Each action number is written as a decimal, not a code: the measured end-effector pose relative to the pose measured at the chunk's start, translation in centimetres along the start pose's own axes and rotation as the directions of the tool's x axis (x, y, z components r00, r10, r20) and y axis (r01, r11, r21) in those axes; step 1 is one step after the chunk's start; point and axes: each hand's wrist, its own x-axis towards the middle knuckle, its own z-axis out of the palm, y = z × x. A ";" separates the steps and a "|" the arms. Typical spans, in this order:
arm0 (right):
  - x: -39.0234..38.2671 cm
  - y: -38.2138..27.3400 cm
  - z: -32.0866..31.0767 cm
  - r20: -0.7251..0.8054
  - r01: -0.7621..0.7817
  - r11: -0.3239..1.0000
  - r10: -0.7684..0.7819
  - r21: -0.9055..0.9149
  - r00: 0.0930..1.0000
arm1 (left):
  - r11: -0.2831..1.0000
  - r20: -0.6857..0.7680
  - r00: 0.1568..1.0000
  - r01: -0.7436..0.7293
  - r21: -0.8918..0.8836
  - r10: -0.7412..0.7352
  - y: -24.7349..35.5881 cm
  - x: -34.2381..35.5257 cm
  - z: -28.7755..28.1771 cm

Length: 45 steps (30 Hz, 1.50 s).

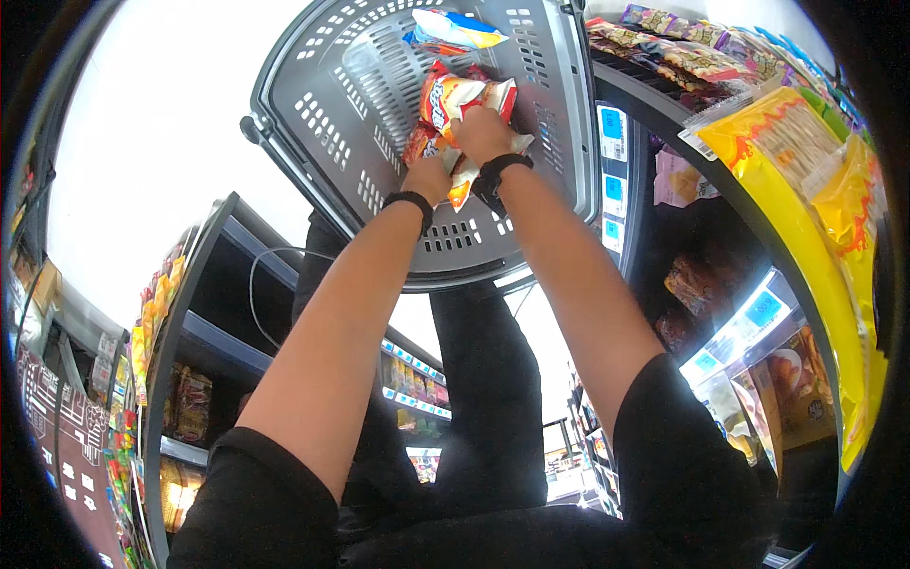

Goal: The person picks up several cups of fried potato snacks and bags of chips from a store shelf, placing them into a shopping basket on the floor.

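Both my arms reach into a grey plastic shopping basket (pixel 322 190) with slotted walls. Inside, my right hand (pixel 483 137) is closed on a red, cream and yellow snack bag (pixel 453 97). Just left of it and lower, my left hand (pixel 429 178) has its fingers curled on another red snack bag (pixel 420 142), part of which it covers. My fingertips are partly hidden among the bags. A blue, white and yellow bag (pixel 459 30) lies at the basket's far end, apart from my hands.
On the right, a curved shelf unit (pixel 637 100) carries packaged snacks and blue-and-white price tags (pixel 612 133). Large yellow packs (pixel 787 142) hang over its edge. Dark shelves (pixel 223 332) with packets stand on the left. A thin cable (pixel 252 284) loops beside my leg.
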 end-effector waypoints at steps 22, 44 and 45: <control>-1.6 0.9 1.4 0.096 -0.020 1.000 0.022 -0.023 0.995 | 0.990 -0.207 0.969 0.125 -0.071 -0.137 -1.9 -0.3 2.6; -12.5 -0.7 -5.7 -0.107 -0.073 0.993 0.082 0.091 0.991 | 0.942 -0.097 0.944 -0.299 0.154 0.316 0.9 -8.3 -8.4; -13.7 1.2 -4.6 -0.104 0.002 0.999 0.003 0.051 0.995 | 0.939 -0.104 0.934 -0.335 0.075 0.341 1.7 -10.4 -9.5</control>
